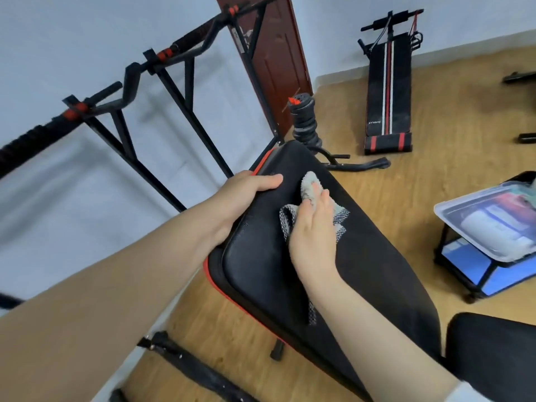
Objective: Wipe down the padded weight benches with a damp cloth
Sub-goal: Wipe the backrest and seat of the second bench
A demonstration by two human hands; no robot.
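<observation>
A black padded weight bench (362,256) with a red edge trim fills the middle of the view, tilted away from me. My left hand (246,190) grips its left edge, thumb on top of the pad. My right hand (314,227) lies flat on the pad and presses a grey-and-white checked cloth (310,187) against it; the cloth pokes out past my fingertips and beside my palm. A second black pad (493,352) sits at the lower right.
A black pull-up rack (174,82) stands along the wall at left. A stack of weight plates (304,117) is behind the bench. A striped sit-up bench (388,91) lies on the wooden floor. A small cart with a clear plastic bin (490,219) stands at right.
</observation>
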